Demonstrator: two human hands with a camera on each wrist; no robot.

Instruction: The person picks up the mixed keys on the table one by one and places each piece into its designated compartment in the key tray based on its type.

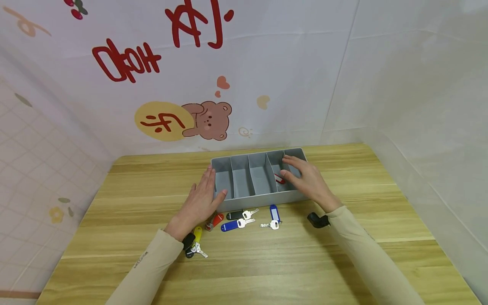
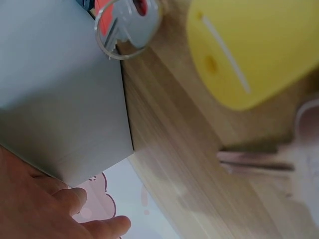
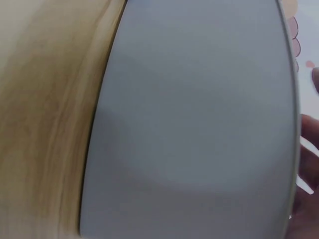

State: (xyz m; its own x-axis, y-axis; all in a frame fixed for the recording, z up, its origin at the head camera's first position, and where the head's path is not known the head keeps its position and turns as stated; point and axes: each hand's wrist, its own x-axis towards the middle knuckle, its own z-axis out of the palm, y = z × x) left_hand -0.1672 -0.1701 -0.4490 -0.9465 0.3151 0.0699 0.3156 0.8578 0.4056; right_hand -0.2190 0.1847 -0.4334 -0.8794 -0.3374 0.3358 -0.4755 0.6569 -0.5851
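A grey tray (image 1: 263, 199) with a row of compartments stands on the table. My left hand (image 1: 200, 201) lies along its left end, fingers straight at the rim; in the left wrist view those fingers (image 2: 104, 226) reach past the tray's corner. My right hand (image 1: 309, 180) is over the tray's right part, thumb and fingers apart with nothing between them. Below the thumb, a red key tag (image 1: 280, 179) lies in a compartment. In the right wrist view the tray's grey front wall (image 3: 194, 114) hides part of that hand.
In front of the tray lie keys with a black tag (image 1: 234, 215), a blue tag (image 1: 229, 225), another blue tag (image 1: 274, 213) and a red tag (image 1: 218, 219). A yellow tag (image 1: 197, 233) with keys is beside my left wrist. A printed white sheet (image 1: 289, 84) hangs behind the table.
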